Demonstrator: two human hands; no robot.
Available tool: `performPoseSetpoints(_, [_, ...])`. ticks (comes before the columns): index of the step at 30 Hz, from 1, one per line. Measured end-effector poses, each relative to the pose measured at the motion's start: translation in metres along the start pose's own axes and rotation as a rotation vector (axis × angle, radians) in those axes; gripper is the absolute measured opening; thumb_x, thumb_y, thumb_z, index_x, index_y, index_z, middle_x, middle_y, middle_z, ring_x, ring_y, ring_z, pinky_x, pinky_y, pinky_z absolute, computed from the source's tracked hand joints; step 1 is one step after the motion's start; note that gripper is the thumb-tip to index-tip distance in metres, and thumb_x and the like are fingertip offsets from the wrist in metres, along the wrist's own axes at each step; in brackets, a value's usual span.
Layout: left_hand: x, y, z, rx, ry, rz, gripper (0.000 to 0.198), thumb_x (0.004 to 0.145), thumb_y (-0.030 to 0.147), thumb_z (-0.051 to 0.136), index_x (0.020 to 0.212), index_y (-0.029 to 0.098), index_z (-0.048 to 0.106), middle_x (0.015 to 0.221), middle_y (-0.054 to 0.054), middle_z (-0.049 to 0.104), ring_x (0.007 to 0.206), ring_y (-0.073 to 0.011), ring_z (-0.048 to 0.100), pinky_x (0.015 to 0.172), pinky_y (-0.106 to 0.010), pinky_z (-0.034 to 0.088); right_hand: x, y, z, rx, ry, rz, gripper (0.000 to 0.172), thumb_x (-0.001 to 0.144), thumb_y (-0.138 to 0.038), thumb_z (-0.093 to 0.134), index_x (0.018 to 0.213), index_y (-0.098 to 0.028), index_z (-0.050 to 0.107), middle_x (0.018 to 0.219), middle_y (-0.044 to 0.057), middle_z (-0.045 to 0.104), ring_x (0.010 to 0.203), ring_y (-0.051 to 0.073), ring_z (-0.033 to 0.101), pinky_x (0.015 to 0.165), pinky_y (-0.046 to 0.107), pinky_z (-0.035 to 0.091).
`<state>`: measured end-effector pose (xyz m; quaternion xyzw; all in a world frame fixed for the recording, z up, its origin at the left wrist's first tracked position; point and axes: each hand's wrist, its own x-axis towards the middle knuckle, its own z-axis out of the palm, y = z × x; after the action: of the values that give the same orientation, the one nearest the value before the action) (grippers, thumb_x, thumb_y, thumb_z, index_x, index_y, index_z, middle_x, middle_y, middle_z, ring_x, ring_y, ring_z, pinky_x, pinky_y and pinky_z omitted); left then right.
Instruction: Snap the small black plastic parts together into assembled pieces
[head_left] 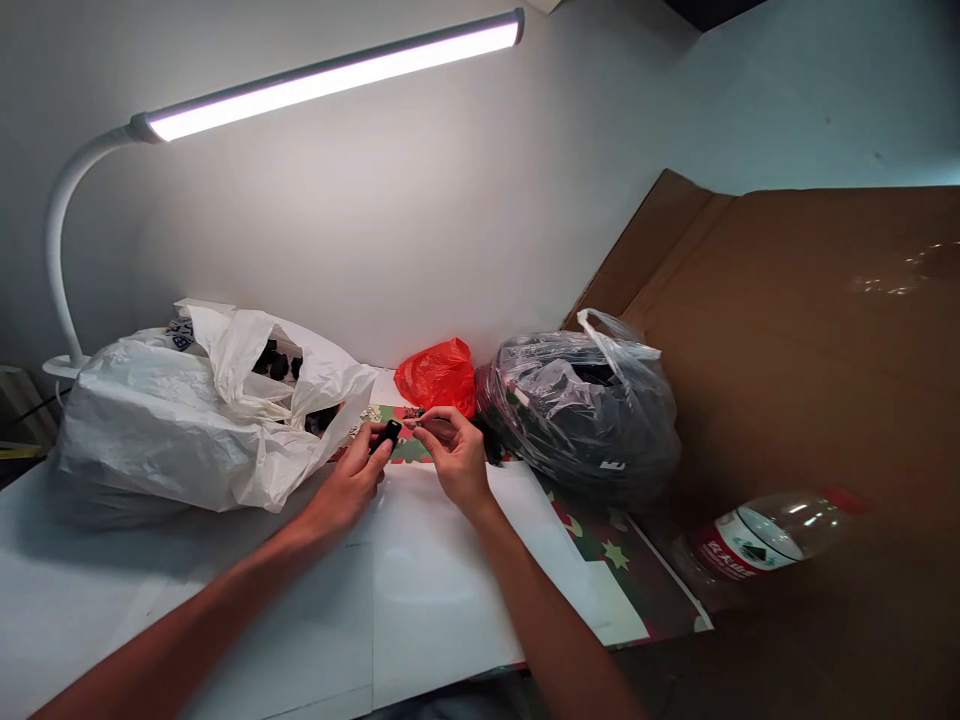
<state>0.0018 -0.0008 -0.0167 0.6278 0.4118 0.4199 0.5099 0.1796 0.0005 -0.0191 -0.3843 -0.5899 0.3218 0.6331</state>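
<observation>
Between the thumb and fingers of my left hand [363,462] is a small black piece [390,433], its kind too small to make out. Close on its right, my right hand [456,455] has thumb and forefinger pinched on something tiny that I cannot identify. Both hands are over the far part of the table, above a patterned red and green sheet [416,452]. Small light-coloured bits [370,413] lie just beyond my left hand. Behind my right hand sits a crumpled red plastic bag [436,374].
A white plastic bag [172,420] with black pieces inside stands at left, a clear bag [577,410] with dark contents at right. White sheets [442,590] cover the table. A lit lamp [337,80] hangs above. Cardboard [810,350] and a plastic bottle [757,540] are at right.
</observation>
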Motion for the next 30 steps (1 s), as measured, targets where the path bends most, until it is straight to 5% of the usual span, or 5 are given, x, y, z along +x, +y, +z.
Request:
performPoseSetpoints(5, [-0.001,0.004,-0.002,0.227,0.029,0.172,0.021,0.099,0.04,0.051,0.108,0.023,0.057,0.099,-0.004,0.068,0.091,-0.0201,0.064,0.081,-0.031,0.048,-0.01,-0.004,0.008,-0.169,-0.002,-0.165,0.013,0.097,-0.031,0.071,0.107,-0.022,0.07,0.107,0.006,0.082,0.101,0.024,0.08,0.094,0.038,0.067])
performPoseSetpoints(13, [0.0,0.001,0.0,0.191,0.063,0.113,0.023,0.097,0.04,0.049,0.111,0.022,0.054,0.088,-0.002,0.067,0.082,-0.0208,0.064,0.072,-0.031,0.046,-0.016,-0.002,0.009,-0.365,0.028,-0.341,0.013,0.1,-0.024,0.066,0.112,-0.023,0.072,0.105,0.004,0.081,0.094,0.022,0.081,0.091,0.035,0.067])
performPoseSetpoints(23, [-0.001,-0.001,-0.001,0.212,0.016,0.114,0.026,0.099,0.045,0.05,0.112,0.023,0.052,0.085,0.0,0.064,0.074,-0.0179,0.059,0.068,-0.03,0.044,-0.017,0.002,0.008,-0.488,0.002,-0.339,0.017,0.101,-0.023,0.063,0.116,-0.024,0.072,0.107,0.003,0.081,0.089,0.021,0.081,0.083,0.032,0.068])
performPoseSetpoints(30, [-0.003,0.002,0.0,0.219,0.008,0.13,0.023,0.1,0.043,0.048,0.111,0.023,0.051,0.078,0.003,0.059,0.067,-0.0157,0.053,0.065,-0.029,0.042,-0.018,0.005,0.009,-0.501,-0.001,-0.388,0.019,0.103,-0.021,0.061,0.118,-0.024,0.071,0.118,0.004,0.081,0.104,0.022,0.08,0.085,0.032,0.068])
